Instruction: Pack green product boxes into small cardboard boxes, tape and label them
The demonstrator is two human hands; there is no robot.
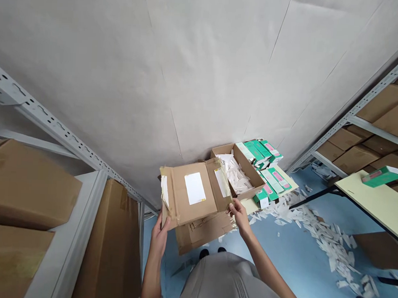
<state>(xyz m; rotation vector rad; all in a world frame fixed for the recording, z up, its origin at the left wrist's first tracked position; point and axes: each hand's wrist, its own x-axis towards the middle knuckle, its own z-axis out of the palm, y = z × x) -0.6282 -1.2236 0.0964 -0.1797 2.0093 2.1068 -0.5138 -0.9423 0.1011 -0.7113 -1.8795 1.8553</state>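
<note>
A flattened cardboard box (pixel 178 197) with white labels and torn tape lies across in front of me. My left hand (pixel 160 233) grips its near left corner, thumb on top. At the near right corner my right hand (pixel 239 212) pinches the edge. Under this sheet is another piece of brown cardboard (pixel 184 244), partly covered. Just beyond my right hand stands an open carton (pixel 259 181) filled with white paper pieces. Green and white boxes (pixel 259 148) with pink labels are grouped to the right of the carton.
Metal shelving (pixel 82 205) with large cartons (pixel 27 182) rises close on my left. White paper scraps (pixel 330 242) litter the blue floor to the right. A pale table (pixel 379 205) holds one green box (pixel 381 176). More shelves with cartons (pixel 357 158) stand beyond it.
</note>
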